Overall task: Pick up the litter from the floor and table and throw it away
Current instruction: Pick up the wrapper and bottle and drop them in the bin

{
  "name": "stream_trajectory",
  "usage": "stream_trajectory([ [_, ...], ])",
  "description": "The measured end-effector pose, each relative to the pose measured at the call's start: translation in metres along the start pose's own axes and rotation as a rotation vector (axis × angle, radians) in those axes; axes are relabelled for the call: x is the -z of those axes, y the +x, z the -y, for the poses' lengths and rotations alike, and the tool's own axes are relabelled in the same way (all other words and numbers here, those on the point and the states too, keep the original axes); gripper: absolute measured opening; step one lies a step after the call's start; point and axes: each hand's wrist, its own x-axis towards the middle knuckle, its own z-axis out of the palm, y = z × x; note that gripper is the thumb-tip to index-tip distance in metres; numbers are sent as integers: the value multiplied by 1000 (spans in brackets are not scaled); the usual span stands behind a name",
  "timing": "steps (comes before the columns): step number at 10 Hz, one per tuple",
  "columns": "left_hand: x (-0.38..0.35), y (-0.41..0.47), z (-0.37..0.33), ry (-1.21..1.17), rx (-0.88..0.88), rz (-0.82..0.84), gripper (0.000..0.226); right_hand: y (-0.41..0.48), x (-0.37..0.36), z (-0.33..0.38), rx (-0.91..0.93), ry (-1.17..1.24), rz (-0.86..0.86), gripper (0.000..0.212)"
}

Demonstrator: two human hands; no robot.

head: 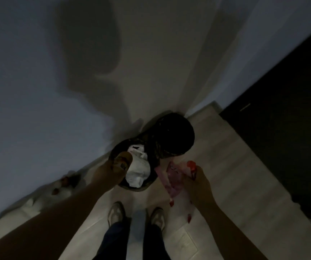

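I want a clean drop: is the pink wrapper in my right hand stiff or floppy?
Probably floppy: the pink wrapper hangs limp and creased from the right hand. Likely light too, so it could drift past the bin.

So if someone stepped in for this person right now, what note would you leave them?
Left-hand grip: holds a brown item over the bin.
Right-hand grip: holds pink wrappers beside the bin.
Lid is open; white litter is already inside.
Left to do: drop both loads in. Check the small bits by the wall, which are too blurred to identify.
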Motion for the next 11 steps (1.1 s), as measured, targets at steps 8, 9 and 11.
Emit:
stream_trajectory([
  [8, -101, 156, 118, 95, -95, 83, 22, 157, -156, -102, 46, -358, 156, 32],
  [9, -90, 160, 130, 150, -120, 95, 29, 175, -188, -96, 46, -470, 181, 47],
  [11, -69, 169, 153, 198, -118, 116, 32, 204, -241, -83, 113, -770, 149, 63],
])
